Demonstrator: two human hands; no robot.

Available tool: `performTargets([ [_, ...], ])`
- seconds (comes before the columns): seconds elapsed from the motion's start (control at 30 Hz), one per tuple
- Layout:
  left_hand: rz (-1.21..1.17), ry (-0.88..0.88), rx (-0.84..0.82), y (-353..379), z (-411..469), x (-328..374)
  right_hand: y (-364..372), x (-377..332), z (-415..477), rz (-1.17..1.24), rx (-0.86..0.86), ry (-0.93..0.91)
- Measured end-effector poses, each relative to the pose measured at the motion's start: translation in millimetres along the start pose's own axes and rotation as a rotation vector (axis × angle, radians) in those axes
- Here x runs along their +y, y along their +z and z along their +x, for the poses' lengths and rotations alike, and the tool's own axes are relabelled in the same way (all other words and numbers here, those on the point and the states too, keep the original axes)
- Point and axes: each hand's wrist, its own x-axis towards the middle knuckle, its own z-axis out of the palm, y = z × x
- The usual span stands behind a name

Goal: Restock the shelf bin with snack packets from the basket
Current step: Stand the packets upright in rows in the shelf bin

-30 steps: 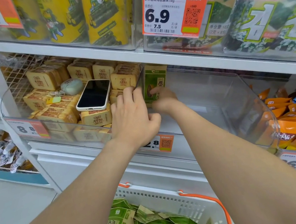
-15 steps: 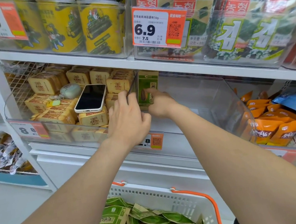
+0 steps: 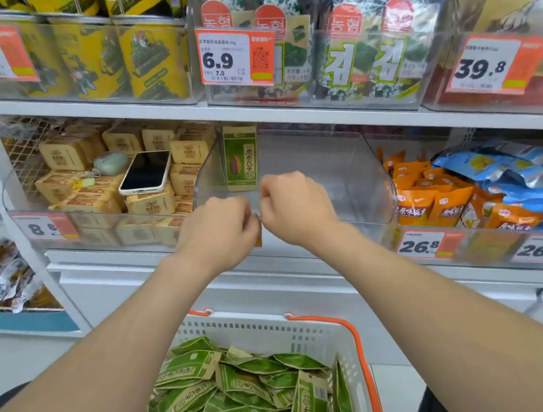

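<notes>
One green paper snack packet (image 3: 241,157) stands upright in the clear plastic shelf bin (image 3: 345,175), just beyond both loosely curled, empty hands: left (image 3: 219,230), right (image 3: 295,210).

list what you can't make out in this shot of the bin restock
Head view only:
- Price tag on the clear bin: hidden by the left hand and right hand.
- Whether either hand grips anything: fingers curl away.
- Basket depth: bottom edge cuts it.
- Green packet text: too small.

One green packet (image 3: 241,156) in bin (image 3: 355,174), one phone (image 3: 145,171)
</notes>
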Motion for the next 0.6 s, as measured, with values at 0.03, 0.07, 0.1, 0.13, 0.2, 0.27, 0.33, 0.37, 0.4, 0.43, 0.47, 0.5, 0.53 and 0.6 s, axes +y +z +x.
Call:
performTargets([
  [0.03,0.048,0.019,-0.096,2,-4,2,4,4,-12,0.009,-0.011,0.02],
  [0.07,0.089,0.04,-0.204,4,-8,5,8,6,-24,-0.002,-0.06,0.026],
  [0.1,0.124,0.062,-0.313,6,-13,8,14,10,-34,-0.029,-0.139,0.007],
  [0.13,0.161,0.077,-0.428,8,-19,11,21,12,-44,-0.066,-0.233,-0.024],
  [0.2,0.205,0.096,-0.658,19,-29,13,35,17,-62,-0.126,-0.4,-0.077],
  [0.27,0.256,0.098,-0.882,36,-41,14,52,22,-81,-0.167,-0.556,-0.129],
  [0.33,0.339,0.125,-1.036,55,-52,16,70,28,-103,-0.23,-0.733,-0.187],
  [0.37,0.374,0.145,-1.078,64,-57,18,79,31,-114,-0.261,-0.829,-0.2],
  [0.4,0.409,0.164,-1.109,70,-61,23,84,33,-123,-0.291,-0.909,-0.204],
  [0.43,0.437,0.187,-1.127,76,-66,28,91,37,-131,-0.323,-0.964,-0.217],
  [0.47,0.449,0.209,-1.131,81,-69,32,94,39,-137,-0.351,-0.996,-0.231],
  [0.5,0.449,0.233,-1.131,85,-72,36,101,42,-141,-0.366,-1.008,-0.224],
  [0.53,0.442,0.256,-1.126,89,-74,40,103,45,-145,-0.368,-1.028,-0.213],
  [0.6,0.402,0.31,-1.087,95,-76,48,110,50,-151,-0.385,-1.048,-0.247],
])
